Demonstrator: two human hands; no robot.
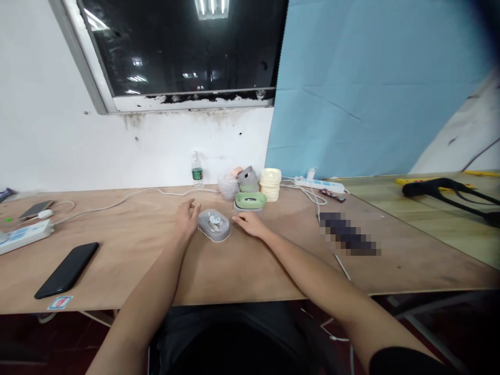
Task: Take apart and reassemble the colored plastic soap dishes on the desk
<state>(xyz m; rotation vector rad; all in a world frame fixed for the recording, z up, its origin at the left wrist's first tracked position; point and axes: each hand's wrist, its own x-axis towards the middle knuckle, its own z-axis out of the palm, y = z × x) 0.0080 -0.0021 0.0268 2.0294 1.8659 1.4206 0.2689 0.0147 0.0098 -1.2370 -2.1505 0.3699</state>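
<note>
In the head view, a clear oval plastic box with a grey base [214, 225] sat on a plywood table [117, 265]. The loosely open left hand [186, 219] and flat, released right hand [248, 224] lay just beside it, grasping nothing. A green oval soap dish [250, 200] stood just behind it.
</note>
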